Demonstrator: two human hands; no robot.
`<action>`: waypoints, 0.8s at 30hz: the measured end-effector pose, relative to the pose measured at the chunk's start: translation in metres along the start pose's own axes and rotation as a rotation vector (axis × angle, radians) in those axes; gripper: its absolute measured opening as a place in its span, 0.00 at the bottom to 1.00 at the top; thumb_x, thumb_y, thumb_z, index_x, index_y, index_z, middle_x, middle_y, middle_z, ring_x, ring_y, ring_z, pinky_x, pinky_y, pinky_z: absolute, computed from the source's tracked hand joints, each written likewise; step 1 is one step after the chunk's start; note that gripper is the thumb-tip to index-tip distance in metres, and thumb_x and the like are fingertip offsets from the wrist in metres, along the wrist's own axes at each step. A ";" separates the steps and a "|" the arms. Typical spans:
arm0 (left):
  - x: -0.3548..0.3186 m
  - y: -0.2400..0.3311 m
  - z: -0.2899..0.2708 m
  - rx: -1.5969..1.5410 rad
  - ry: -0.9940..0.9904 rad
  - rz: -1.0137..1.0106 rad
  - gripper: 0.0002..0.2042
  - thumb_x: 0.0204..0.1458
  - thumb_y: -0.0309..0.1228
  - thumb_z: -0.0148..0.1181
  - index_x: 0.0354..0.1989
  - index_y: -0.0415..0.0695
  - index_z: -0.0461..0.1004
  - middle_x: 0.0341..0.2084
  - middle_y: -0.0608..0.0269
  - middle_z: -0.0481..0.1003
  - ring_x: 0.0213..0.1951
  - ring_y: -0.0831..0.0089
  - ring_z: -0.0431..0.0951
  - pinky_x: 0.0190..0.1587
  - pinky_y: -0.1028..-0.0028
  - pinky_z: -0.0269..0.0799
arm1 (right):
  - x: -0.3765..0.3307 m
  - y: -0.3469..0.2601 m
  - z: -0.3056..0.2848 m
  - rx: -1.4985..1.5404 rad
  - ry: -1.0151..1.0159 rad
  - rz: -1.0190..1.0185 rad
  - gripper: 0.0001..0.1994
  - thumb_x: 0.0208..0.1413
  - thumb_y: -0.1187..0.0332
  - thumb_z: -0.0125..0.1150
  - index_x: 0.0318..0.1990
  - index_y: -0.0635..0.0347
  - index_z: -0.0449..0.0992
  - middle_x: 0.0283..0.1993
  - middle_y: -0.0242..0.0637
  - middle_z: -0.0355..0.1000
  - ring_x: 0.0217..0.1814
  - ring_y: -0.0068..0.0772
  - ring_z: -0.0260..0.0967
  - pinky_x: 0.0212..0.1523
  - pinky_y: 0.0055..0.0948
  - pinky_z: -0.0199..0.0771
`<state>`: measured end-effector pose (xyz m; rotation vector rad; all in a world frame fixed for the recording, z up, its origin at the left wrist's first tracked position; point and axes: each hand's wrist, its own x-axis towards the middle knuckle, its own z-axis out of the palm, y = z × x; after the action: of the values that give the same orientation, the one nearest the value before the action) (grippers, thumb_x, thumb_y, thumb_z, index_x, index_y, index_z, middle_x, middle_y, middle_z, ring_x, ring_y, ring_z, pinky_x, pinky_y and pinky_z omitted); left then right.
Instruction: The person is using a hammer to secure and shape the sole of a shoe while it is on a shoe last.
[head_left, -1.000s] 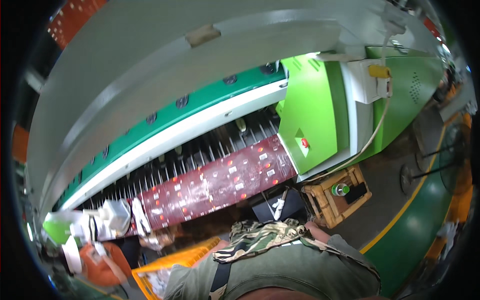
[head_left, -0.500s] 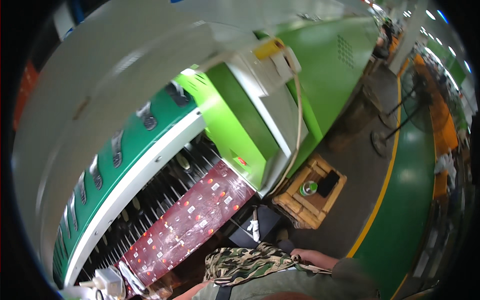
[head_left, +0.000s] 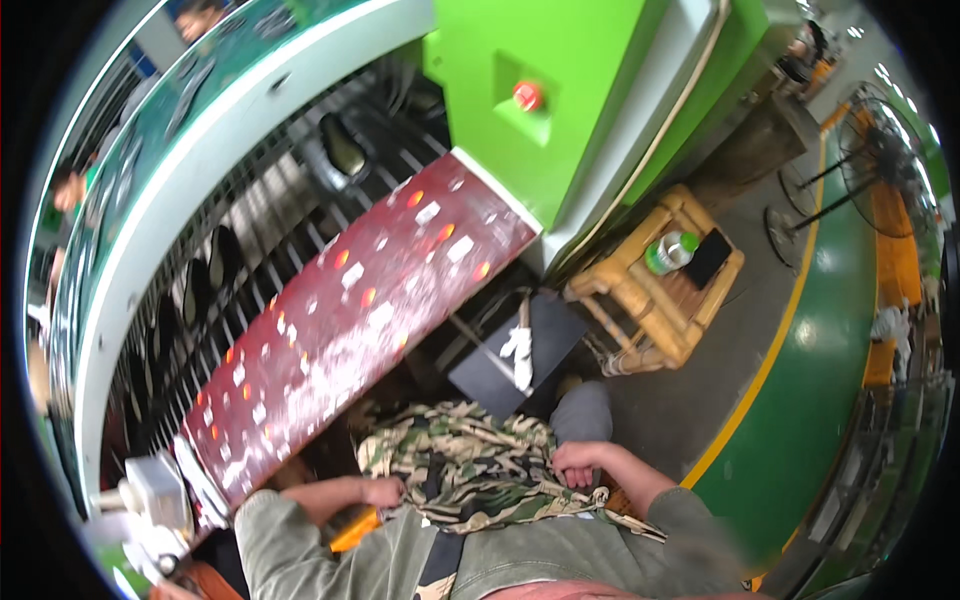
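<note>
A camouflage apron [head_left: 460, 465] lies bunched over my lap. At its left edge my left hand [head_left: 383, 491] is closed like a fist; whatever its fingers hold, if anything, is hidden. My right hand [head_left: 576, 463] rests at the apron's right edge beside my grey trouser leg [head_left: 584, 412]. Its fingers are curled together, and I cannot make out anything in them. In front of my lap runs a long ledge covered in dark red patterned sheeting [head_left: 340, 320], apart from both hands.
Black shoes [head_left: 342, 150] sit on the roller conveyor [head_left: 275, 190] beyond the ledge. A green machine housing [head_left: 570, 60] carries a red button [head_left: 527, 96]. To the right are a bamboo stool [head_left: 650, 300] with a bottle [head_left: 670, 252] and a black phone [head_left: 709, 260], and a standing fan [head_left: 870, 150].
My view has swung down and left, bringing my left hand and forearm into sight. More of the conveyor with its shoes shows. My right hand is seen more fully beside the apron.
</note>
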<state>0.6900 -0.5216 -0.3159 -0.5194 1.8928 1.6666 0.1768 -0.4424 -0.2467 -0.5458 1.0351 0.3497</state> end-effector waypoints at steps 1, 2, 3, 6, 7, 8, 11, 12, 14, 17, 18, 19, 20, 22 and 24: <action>-0.006 0.009 0.006 -0.019 -0.001 -0.063 0.09 0.41 0.30 0.56 0.26 0.36 0.77 0.19 0.49 0.77 0.23 0.67 0.75 0.26 0.63 0.70 | 0.006 0.006 0.003 0.027 0.020 -0.002 0.14 0.58 0.57 0.53 0.41 0.58 0.76 0.30 0.48 0.79 0.21 0.39 0.77 0.18 0.39 0.79; -0.005 0.004 0.013 0.000 -0.011 -0.037 0.09 0.41 0.30 0.56 0.26 0.36 0.78 0.20 0.48 0.77 0.23 0.67 0.75 0.26 0.63 0.70 | 0.006 0.007 0.008 -0.004 0.025 -0.017 0.14 0.58 0.59 0.52 0.44 0.58 0.75 0.30 0.49 0.79 0.20 0.39 0.77 0.18 0.39 0.79; -0.003 0.002 0.021 0.020 -0.015 -0.011 0.10 0.41 0.31 0.56 0.27 0.37 0.78 0.20 0.48 0.78 0.24 0.66 0.75 0.27 0.62 0.71 | 0.016 0.017 0.006 -0.018 0.026 -0.053 0.13 0.59 0.60 0.52 0.43 0.58 0.75 0.30 0.50 0.79 0.20 0.40 0.77 0.17 0.39 0.79; -0.005 0.020 0.030 0.004 0.164 -0.110 0.11 0.41 0.32 0.55 0.26 0.37 0.79 0.21 0.49 0.79 0.25 0.65 0.76 0.30 0.60 0.72 | 0.003 0.011 0.028 0.006 0.308 -0.163 0.12 0.58 0.64 0.50 0.42 0.63 0.73 0.31 0.55 0.78 0.21 0.47 0.77 0.15 0.43 0.78; -0.009 0.044 0.026 -0.028 0.222 -0.108 0.11 0.41 0.33 0.56 0.24 0.37 0.78 0.19 0.50 0.78 0.23 0.66 0.75 0.28 0.61 0.70 | 0.014 0.016 0.031 0.002 0.410 -0.148 0.12 0.58 0.67 0.49 0.43 0.65 0.73 0.31 0.55 0.77 0.21 0.48 0.78 0.14 0.44 0.78; -0.008 0.035 0.024 -0.022 0.300 -0.062 0.10 0.41 0.32 0.57 0.24 0.36 0.78 0.17 0.53 0.77 0.21 0.69 0.73 0.26 0.63 0.69 | 0.022 0.015 0.034 -0.033 0.519 -0.174 0.12 0.57 0.68 0.48 0.42 0.65 0.74 0.28 0.53 0.76 0.20 0.48 0.77 0.13 0.44 0.77; -0.013 0.038 0.035 -0.179 0.473 -0.084 0.08 0.43 0.30 0.61 0.22 0.36 0.78 0.13 0.67 0.72 0.18 0.79 0.66 0.22 0.70 0.63 | 0.027 0.004 0.031 -0.011 0.664 -0.283 0.07 0.57 0.68 0.53 0.35 0.60 0.75 0.22 0.41 0.73 0.13 0.35 0.70 0.10 0.35 0.70; -0.018 0.050 0.033 -0.263 0.512 -0.095 0.08 0.44 0.30 0.61 0.22 0.37 0.78 0.13 0.70 0.71 0.18 0.81 0.64 0.22 0.71 0.62 | 0.038 0.006 0.025 0.078 0.773 -0.432 0.06 0.57 0.67 0.57 0.35 0.59 0.74 0.23 0.37 0.73 0.15 0.31 0.70 0.12 0.31 0.69; -0.014 0.039 0.040 -0.363 0.592 -0.062 0.08 0.46 0.28 0.57 0.18 0.38 0.74 0.11 0.70 0.65 0.19 0.82 0.62 0.22 0.71 0.60 | 0.046 -0.016 0.014 0.186 0.951 -0.584 0.07 0.56 0.66 0.64 0.36 0.58 0.74 0.23 0.33 0.72 0.19 0.26 0.71 0.15 0.26 0.68; -0.009 0.030 0.037 -0.213 0.537 -0.106 0.10 0.46 0.30 0.56 0.20 0.35 0.73 0.12 0.63 0.67 0.20 0.77 0.64 0.25 0.67 0.63 | 0.039 -0.068 0.003 0.250 1.218 -0.666 0.11 0.54 0.64 0.67 0.39 0.59 0.75 0.26 0.33 0.74 0.22 0.24 0.72 0.19 0.27 0.70; -0.010 0.047 0.019 -0.056 0.413 -0.139 0.11 0.45 0.32 0.56 0.24 0.34 0.76 0.15 0.57 0.73 0.22 0.73 0.68 0.28 0.64 0.67 | 0.048 -0.069 -0.017 0.134 1.415 -0.675 0.12 0.53 0.64 0.68 0.40 0.60 0.75 0.28 0.35 0.76 0.25 0.28 0.74 0.24 0.30 0.73; -0.008 0.046 0.021 -0.059 0.437 -0.150 0.11 0.45 0.32 0.56 0.24 0.34 0.76 0.15 0.57 0.73 0.22 0.73 0.68 0.28 0.64 0.67 | 0.050 -0.091 -0.019 -0.016 1.583 -0.695 0.13 0.52 0.64 0.68 0.41 0.60 0.75 0.30 0.38 0.78 0.28 0.31 0.76 0.28 0.33 0.76; -0.003 0.047 0.026 0.034 0.418 -0.151 0.11 0.45 0.31 0.56 0.26 0.35 0.77 0.19 0.53 0.76 0.24 0.69 0.73 0.30 0.63 0.69 | 0.047 -0.097 -0.017 -0.124 1.656 -0.660 0.18 0.49 0.61 0.69 0.43 0.61 0.75 0.35 0.44 0.79 0.38 0.42 0.78 0.40 0.40 0.77; 0.002 0.039 0.034 0.140 0.491 -0.146 0.11 0.43 0.31 0.55 0.29 0.36 0.79 0.24 0.47 0.79 0.26 0.64 0.77 0.33 0.61 0.72 | 0.045 -0.118 -0.018 -0.180 1.650 -0.609 0.22 0.48 0.56 0.68 0.47 0.59 0.73 0.40 0.48 0.79 0.47 0.52 0.76 0.49 0.46 0.74; 0.003 0.038 0.038 0.121 0.535 -0.125 0.12 0.42 0.31 0.55 0.31 0.36 0.79 0.27 0.43 0.79 0.28 0.62 0.78 0.35 0.60 0.73 | 0.048 -0.132 -0.026 -0.228 1.679 -0.560 0.24 0.49 0.54 0.66 0.49 0.58 0.71 0.44 0.50 0.77 0.49 0.55 0.75 0.50 0.47 0.73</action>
<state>0.6702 -0.4782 -0.2913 -1.0943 2.2546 1.4117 0.2500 -0.5641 -0.2647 -1.3649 2.3440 -0.6708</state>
